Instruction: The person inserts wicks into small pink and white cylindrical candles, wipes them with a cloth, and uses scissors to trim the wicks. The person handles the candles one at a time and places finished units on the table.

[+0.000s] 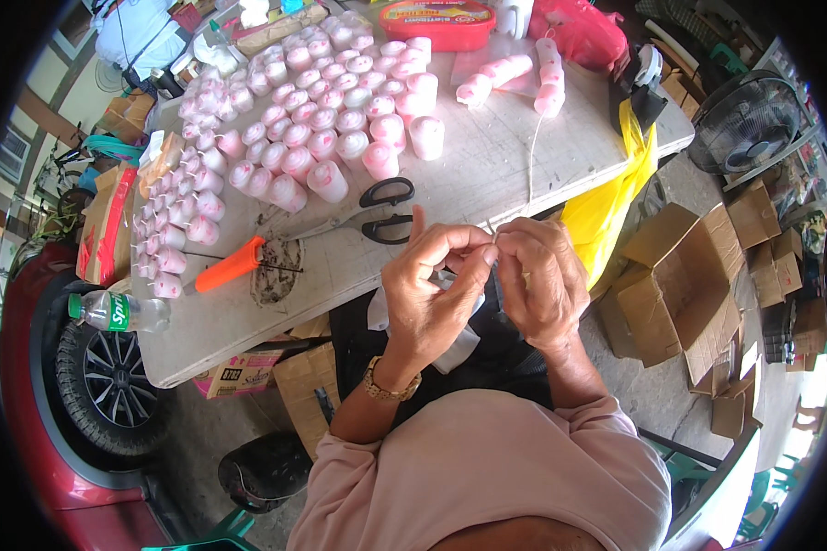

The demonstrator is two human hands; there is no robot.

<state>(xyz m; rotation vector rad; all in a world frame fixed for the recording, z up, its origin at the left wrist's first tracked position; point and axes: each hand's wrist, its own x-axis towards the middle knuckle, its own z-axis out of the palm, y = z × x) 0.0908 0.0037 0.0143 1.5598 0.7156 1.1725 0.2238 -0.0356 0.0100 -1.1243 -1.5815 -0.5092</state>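
Observation:
My left hand (439, 283) and my right hand (544, 280) meet just over the table's near edge, fingertips pinched together. Between them is a short bit of thin pale string (492, 227); most of it is hidden by the fingers. Farther off, a longer white string (531, 161) trails toward me from a row of pink-and-white cylinders (549, 78). To the left of my left hand lie black-handled scissors (386, 219), blades pointing left toward a long orange handle or sheath (230, 265). Many small pink-and-white cylinders (326, 181) stand in rows beyond the scissors.
The pale table (340, 275) also bears a red tub (436, 25) and a pink plastic bag (579, 35) at the back. A bottle (119, 312) lies at its left corner. Yellow plastic (616, 197) hangs off the right edge, near an open cardboard box (680, 285) and a fan (744, 124).

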